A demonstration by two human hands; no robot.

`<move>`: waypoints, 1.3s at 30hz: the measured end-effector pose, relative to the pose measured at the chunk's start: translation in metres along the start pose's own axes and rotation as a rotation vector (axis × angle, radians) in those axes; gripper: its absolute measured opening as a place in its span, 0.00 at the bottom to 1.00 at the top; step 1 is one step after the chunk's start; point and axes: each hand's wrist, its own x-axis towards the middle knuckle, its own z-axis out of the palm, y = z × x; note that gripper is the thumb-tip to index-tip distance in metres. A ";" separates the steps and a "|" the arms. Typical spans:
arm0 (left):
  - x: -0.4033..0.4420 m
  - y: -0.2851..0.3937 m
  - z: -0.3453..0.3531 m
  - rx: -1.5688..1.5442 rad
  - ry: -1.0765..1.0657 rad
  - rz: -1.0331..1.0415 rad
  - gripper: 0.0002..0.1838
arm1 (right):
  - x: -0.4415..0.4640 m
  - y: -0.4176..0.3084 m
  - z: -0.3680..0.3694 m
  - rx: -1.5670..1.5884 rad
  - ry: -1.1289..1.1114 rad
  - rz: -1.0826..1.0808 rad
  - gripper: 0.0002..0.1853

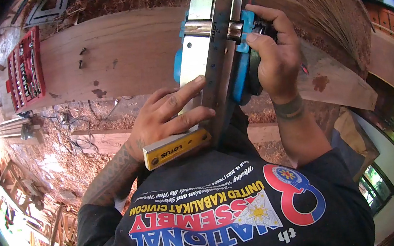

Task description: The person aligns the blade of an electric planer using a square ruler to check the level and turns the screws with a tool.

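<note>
A blue power planer (pixel 245 76) is held upside down near the chest, its silver metal sole (pixel 193 60) facing up and its cutter drum (pixel 198 27) showing. Across the sole stands the dark blade (pixel 213 55) of a try square, on edge. Its yellow handle (pixel 178 148), marked LOTUS, lies near the shirt. My left hand (pixel 169 114) rests on the blade and sole, two fingers stretched over them. My right hand (pixel 273 48) grips the planer's right side by the drum, thumb and forefinger bent at a blue edge part.
A wide wooden plank (pixel 116 54) runs behind, bearing two small dark pieces and a red socket set case (pixel 25 69) at its left end. Cables (pixel 83 128) and wood shavings lie below it. A bundle of thin sticks (pixel 335 15) is at the upper right.
</note>
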 end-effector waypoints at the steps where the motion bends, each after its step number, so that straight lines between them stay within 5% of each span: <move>1: 0.000 0.000 0.000 0.004 0.001 0.004 0.31 | 0.000 0.000 0.000 -0.008 -0.002 -0.014 0.20; 8: -0.002 -0.007 0.003 0.028 0.001 0.031 0.30 | 0.000 -0.002 -0.002 0.004 -0.024 0.046 0.22; 17: -0.002 -0.014 0.028 -0.319 0.036 0.008 0.31 | -0.005 -0.008 0.003 -0.031 0.038 -0.062 0.20; 23: -0.008 -0.024 0.047 -0.467 0.041 0.041 0.33 | -0.010 -0.012 0.006 0.029 0.055 0.059 0.20; 29: -0.006 -0.018 0.047 -0.505 0.039 0.031 0.31 | -0.014 -0.020 0.004 -0.273 0.003 -0.126 0.19; 32: -0.004 -0.016 0.044 -0.492 0.065 0.052 0.30 | -0.012 -0.014 0.005 -0.156 0.005 -0.081 0.19; 34: -0.006 -0.011 0.047 -0.712 0.021 -0.169 0.29 | -0.012 -0.010 0.007 -0.125 0.020 -0.064 0.19; 36: -0.006 -0.009 0.047 -0.715 0.032 -0.174 0.28 | -0.013 -0.010 0.007 -0.120 0.020 -0.046 0.19; 39: -0.001 -0.014 0.043 -0.473 0.091 0.048 0.27 | -0.013 -0.011 0.004 -0.121 -0.007 -0.037 0.20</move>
